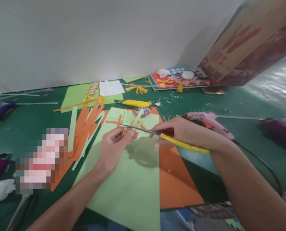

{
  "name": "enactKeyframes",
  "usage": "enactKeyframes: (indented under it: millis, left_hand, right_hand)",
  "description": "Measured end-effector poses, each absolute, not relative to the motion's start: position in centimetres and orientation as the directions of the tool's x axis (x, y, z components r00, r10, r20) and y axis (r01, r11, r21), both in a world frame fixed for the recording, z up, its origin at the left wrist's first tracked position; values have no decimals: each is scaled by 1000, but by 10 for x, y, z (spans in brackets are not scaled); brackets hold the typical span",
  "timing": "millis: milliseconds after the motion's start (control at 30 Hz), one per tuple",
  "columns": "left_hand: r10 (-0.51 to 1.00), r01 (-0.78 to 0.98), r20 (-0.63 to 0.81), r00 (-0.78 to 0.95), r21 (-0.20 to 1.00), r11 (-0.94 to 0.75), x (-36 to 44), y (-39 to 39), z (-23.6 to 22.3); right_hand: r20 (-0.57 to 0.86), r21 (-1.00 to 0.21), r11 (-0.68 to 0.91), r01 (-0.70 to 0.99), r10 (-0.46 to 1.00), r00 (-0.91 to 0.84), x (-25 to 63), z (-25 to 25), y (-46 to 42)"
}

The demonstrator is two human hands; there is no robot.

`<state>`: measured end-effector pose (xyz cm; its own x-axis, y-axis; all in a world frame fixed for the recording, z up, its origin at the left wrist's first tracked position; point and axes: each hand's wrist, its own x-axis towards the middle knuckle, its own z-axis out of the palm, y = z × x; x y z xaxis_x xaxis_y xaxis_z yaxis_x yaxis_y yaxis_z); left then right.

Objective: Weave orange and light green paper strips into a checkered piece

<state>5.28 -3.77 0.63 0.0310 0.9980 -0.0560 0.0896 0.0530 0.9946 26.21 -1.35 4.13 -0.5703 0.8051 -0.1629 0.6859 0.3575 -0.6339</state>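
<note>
My right hand (pixel 179 130) is closed around a pair of scissors (pixel 185 145) with yellow handles. The thin dark blades point left, over the fingertips of my left hand (pixel 114 146). That hand pinches a small piece of crossed orange and light green paper strips (pixel 113 122), partly hidden by the blades and fingers. Whether the blades touch the paper, I cannot tell. Both hands are above a light green paper sheet (pixel 140 189), which lies over orange paper (pixel 178 179). Left of the sheet, loose orange and green strips (pixel 84 128) lie in a fanned pile.
Beyond the hands lies a yellow utility knife (pixel 137 103). A pink glue gun (pixel 210 121) with a dark cord rests right of my right hand. Yellow tassels (pixel 137 89) and a white paper piece (pixel 112 88) lie farther back. A large paper bag (pixel 244 45) leans at right.
</note>
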Motion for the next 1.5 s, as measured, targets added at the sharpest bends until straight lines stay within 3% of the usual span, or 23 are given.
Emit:
enactKeyframes:
  millis: [333, 633, 833, 967, 1233, 1367, 1500]
  left_hand:
    - [1000, 7, -18, -13, 1000, 18, 51, -34, -1]
    - [952, -87, 109, -286, 986, -139, 33, -21, -5]
    - [935, 1, 160, -317, 986, -168, 30, -17, 0]
    - [919, -3, 163, -359, 984, -176, 28, -14, 3]
    - [924, -13, 121, -362, 991, -135, 23, -8, 5]
    - [923, 11, 94, -373, 995, -96, 22, -7, 9]
    - [919, -2, 91, -384, 995, -99, 20, -6, 9]
  right_hand:
    - [64, -584, 387, 714, 898, -434, 268, 31, -8]
    - [-138, -451, 315, 835, 900, -414, 259, 28, -9]
    - [-253, -478, 393, 786, 795, -552, 263, 25, -12]
    - [-243, -489, 486, 724, 722, -648, 267, 26, -13]
    - [-299, -459, 528, 715, 665, -684, 272, 41, -18]
    - [-175, -480, 450, 753, 792, -585, 275, 43, -17]
    - [169, -509, 465, 725, 879, -445, 253, 27, -13]
